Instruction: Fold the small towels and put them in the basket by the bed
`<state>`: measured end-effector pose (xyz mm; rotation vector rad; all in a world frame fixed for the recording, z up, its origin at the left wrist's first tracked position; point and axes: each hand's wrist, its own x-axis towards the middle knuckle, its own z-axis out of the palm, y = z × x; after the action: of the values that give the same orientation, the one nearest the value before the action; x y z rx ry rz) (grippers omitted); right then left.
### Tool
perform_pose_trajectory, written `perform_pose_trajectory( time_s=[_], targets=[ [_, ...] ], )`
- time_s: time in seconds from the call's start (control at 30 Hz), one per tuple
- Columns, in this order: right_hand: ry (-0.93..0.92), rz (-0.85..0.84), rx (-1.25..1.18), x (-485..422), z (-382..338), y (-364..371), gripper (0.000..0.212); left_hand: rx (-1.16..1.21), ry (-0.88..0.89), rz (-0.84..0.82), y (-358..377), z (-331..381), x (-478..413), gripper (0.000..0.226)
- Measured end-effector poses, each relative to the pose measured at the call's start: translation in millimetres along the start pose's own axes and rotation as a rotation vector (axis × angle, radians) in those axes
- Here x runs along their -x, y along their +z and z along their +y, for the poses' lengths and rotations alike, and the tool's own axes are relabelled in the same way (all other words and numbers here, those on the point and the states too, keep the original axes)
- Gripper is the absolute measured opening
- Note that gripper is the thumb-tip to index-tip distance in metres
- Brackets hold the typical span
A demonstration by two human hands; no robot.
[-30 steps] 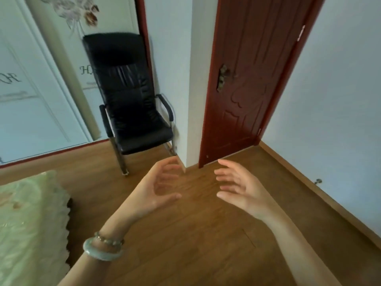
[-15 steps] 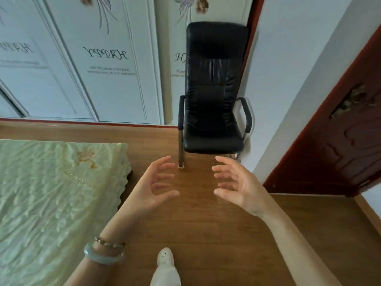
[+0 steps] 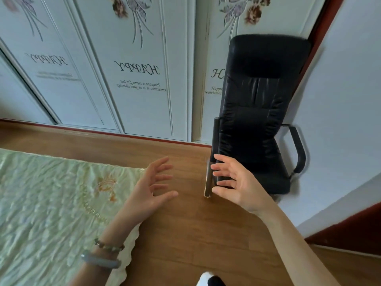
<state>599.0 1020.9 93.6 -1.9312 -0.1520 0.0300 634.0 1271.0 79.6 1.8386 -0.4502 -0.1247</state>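
Bed (image 3: 51, 203), draped pale green, lies beside the left hand (image 3: 150, 190) and right hand (image 3: 237, 186), both spread, empty.

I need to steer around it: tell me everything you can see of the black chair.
The black chair looks like padded, creased leather, with a high back, two dark armrests and a metal leg frame. It stands upright on the wooden floor, its back to the white wardrobe doors. The right hand overlaps its near armrest; contact is unclear.

Your one head camera looks forward and down, near the bed (image 3: 51, 203) corner, facing the chair (image 3: 257, 120) and wardrobe (image 3: 134, 69).
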Motion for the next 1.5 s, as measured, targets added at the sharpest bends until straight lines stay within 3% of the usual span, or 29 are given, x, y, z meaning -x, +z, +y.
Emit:
perform_pose_trajectory(
  time_s=[0.6, 0.93, 1.23, 1.5],
  targets=[
    [-0.035, -0.336, -0.03, -450, 35, -23, 0.073, -0.036, -0.104, 0.371, -116, -109, -317, 0.08],
    [-0.099, -0.533, -0.011, -673, 41, 68, 0.074, -0.029, -0.184, 0.613, -241, -198, -426, 0.081],
    [-0.18, -0.624, -0.019, -869, -27, 175, 0.074, -0.068, -0.168, 0.733, -404, -251, -536, 0.081],
    [-0.246, -0.775, 0.003, -997, -66, 281, 0.075, -0.123, -0.195, 0.852, -526, -292, -582, 0.085]
  ],
)
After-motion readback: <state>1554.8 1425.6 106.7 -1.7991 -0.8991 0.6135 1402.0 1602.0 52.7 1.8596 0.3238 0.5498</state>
